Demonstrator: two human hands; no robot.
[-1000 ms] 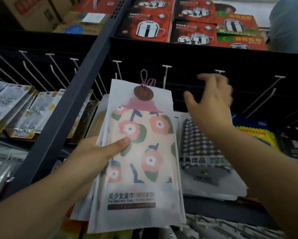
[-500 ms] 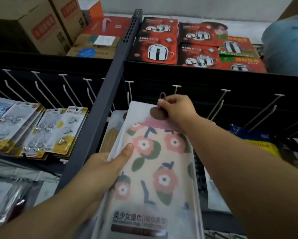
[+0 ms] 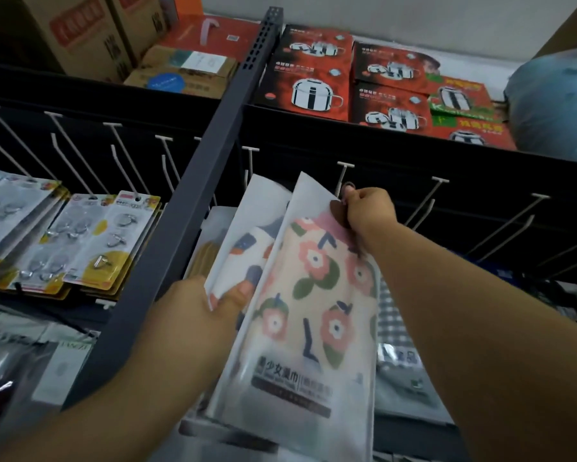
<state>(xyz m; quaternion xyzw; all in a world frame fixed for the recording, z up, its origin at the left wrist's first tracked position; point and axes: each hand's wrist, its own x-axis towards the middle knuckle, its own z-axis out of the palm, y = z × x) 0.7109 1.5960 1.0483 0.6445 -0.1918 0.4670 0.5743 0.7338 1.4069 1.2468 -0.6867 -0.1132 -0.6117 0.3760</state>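
1. Nearest the camera, the left hand (image 3: 210, 305) grips a small stack of packets from below. Its thumb is pressed flat on the frosted packet with a blue and orange print (image 3: 247, 235), and its fingers are hidden underneath.
2. In front of that one lies the frosted plastic packet of cream towel with pink flowers (image 3: 317, 311). It is tilted, with its top end raised toward the rack.
3. At that top end the right hand (image 3: 368, 211) is curled tight. It pinches the thin cord loop (image 3: 348, 187) just above the round brown tag (image 3: 336, 208).
4. The loop sits right at the tip of a white wire peg hook (image 3: 343, 175). Whether it is already over the tip cannot be told.
5. Judged from this, the flowered packet has been picked out and brought up to its peg, so hanging it is well along. Left to do: thread the loop on, slide it back and let go. The other packets in the stack are not yet hung.
6. Farther off, a packet of checked cloth (image 3: 390, 315) lies under the right forearm. Yellow cards of metal hooks (image 3: 110, 241) hang to the left of the grey steel upright (image 3: 197, 201), and red cartons picturing steel pots (image 3: 310, 81) fill the top shelf.
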